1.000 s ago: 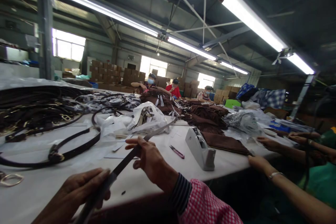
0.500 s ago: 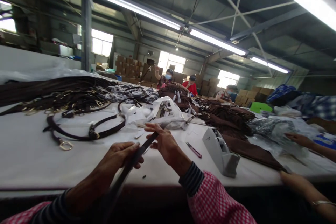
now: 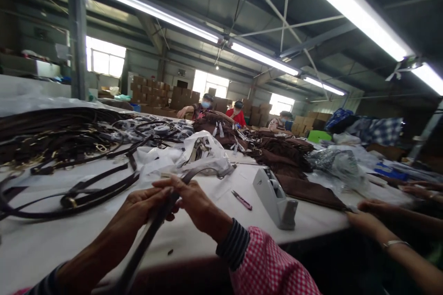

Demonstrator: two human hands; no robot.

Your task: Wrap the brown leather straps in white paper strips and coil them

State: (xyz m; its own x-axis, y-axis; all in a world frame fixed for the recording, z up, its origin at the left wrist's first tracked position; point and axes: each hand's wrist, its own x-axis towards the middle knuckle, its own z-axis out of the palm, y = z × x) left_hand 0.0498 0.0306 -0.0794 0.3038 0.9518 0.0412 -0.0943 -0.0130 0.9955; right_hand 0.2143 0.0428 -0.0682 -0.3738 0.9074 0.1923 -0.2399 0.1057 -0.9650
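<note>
Here's the dark strap [image 3: 147, 242], held above the near edge of the desk [image 3: 188, 239], its long axis slanting from near left to far right. Left hand [image 3: 147, 203] closed around it, thumb on top; right hand [image 3: 200, 205] pinching just beyond, fingers nearly meeting, right one nearer the far end. Tape dispenser [image 3: 273, 200] to the right: small dark mark [image 3: 260, 182], unreadable.

Strap [image 3: 151, 227]: smooth, leather-like (faint sheen). Tape dispenser [image 3: 268, 200]: matt plastic. Bag [image 3: 218, 148]: thin, glossy plastic.
</note>
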